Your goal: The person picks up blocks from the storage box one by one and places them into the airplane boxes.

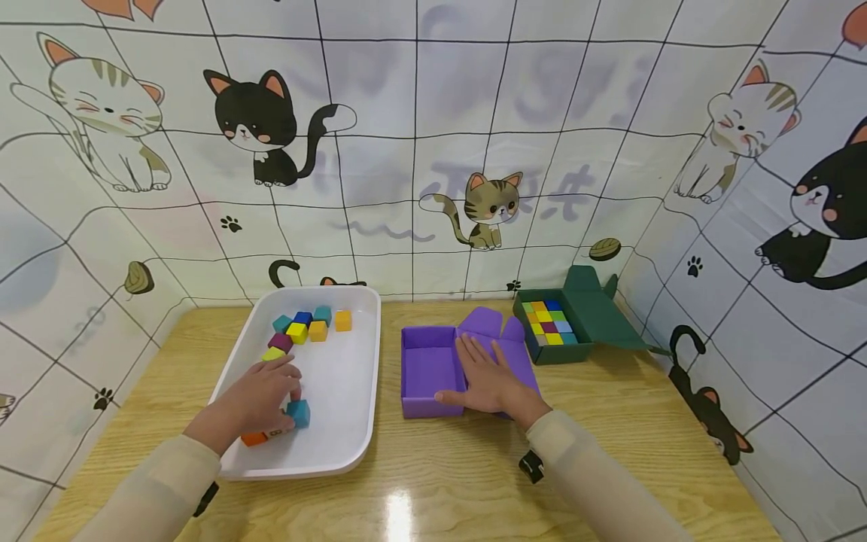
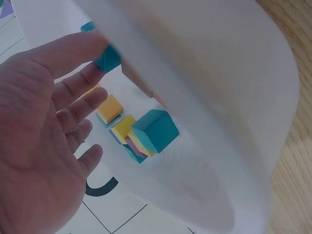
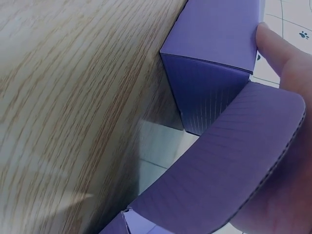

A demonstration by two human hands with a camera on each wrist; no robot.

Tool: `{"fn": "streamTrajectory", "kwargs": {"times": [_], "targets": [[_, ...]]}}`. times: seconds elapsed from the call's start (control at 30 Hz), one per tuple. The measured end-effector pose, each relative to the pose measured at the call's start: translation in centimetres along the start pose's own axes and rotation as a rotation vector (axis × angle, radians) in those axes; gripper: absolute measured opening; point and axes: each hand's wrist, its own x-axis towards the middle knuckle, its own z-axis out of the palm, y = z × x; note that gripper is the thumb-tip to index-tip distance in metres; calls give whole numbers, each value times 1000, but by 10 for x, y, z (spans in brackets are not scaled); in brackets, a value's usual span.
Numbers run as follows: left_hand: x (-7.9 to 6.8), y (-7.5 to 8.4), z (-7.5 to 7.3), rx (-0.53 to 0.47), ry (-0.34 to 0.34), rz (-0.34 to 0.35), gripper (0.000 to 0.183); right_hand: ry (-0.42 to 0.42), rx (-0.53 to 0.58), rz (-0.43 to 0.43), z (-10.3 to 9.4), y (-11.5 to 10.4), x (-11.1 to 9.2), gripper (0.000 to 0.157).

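My left hand [image 1: 259,395] reaches into the white tray [image 1: 342,444], its thumb and fingertips pinching a light blue cube [image 1: 299,413]. In the left wrist view, that cube [image 2: 109,59] shows at the ends of the thumb and forefinger. Partly hidden under this hand lies an orange block [image 1: 254,439]. A yellow-green cube [image 1: 273,353] sits just beyond the knuckles. My right hand [image 1: 491,380] lies with straight fingers across the open lid [image 1: 520,354] of a purple box [image 1: 430,369]; its thumb reaches over the box's near right side.
Several coloured cubes, among them an orange cube [image 1: 343,321] and a purple cube [image 1: 281,342], lie in the tray's far part. At the back right stands a green box [image 1: 565,354] packed with coloured cubes, its lid folded open. A cat-patterned cloth [image 1: 379,165] hangs behind the table [image 1: 447,482].
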Motion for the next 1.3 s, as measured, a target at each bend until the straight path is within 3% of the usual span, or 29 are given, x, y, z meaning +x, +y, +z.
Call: {"fn": "streamTrajectory", "kwargs": {"times": [0.4,0.8,1.3], "targets": [[5,3,-10,29,92,0,26,8,-19,8,1,2,0,115],[20,6,-23,83,212,32,24,10,-9,-2,1,2,-1,114],[35,21,-37,71,266,42,23,-2,-5,5,0,1,1,114]]}}
